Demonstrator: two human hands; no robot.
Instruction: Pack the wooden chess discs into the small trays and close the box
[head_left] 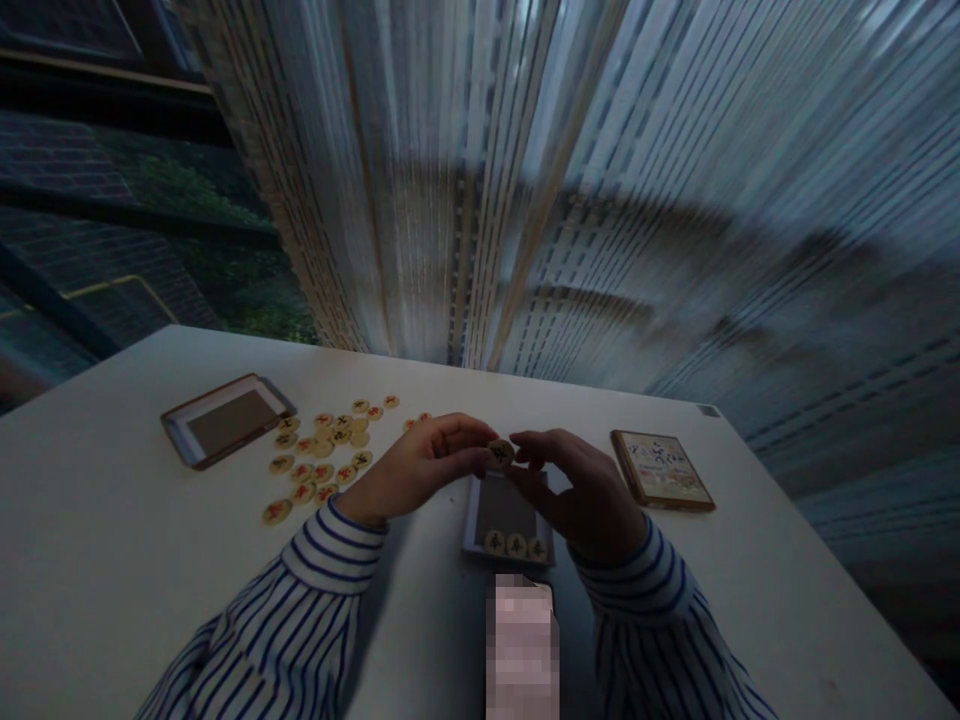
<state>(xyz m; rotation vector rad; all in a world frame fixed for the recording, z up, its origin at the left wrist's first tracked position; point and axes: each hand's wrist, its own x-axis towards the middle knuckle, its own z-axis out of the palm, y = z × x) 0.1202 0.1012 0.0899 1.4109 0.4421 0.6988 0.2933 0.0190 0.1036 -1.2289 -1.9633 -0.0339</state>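
Note:
A round xiangqi piece (501, 454) with a black character is raised over a shallow box tray (469, 540). From its left side, my left hand (431, 465) pinches the piece between thumb and fingers. My right hand (581, 490) has its fingertips at the piece's right edge, with thumb and index finger closed around that side. Inside the tray, three black-character pieces (516, 545) stand in a row along the near end. Part of the tray's right side is hidden by my right hand.
Many loose xiangqi pieces (322, 472), red and black, lie scattered on the white table (187, 560) to the left. An open box part (232, 423) lies beyond them. A decorated box lid (664, 470) is at the right. A blurred-out phone-like object (523, 645) lies nearest me.

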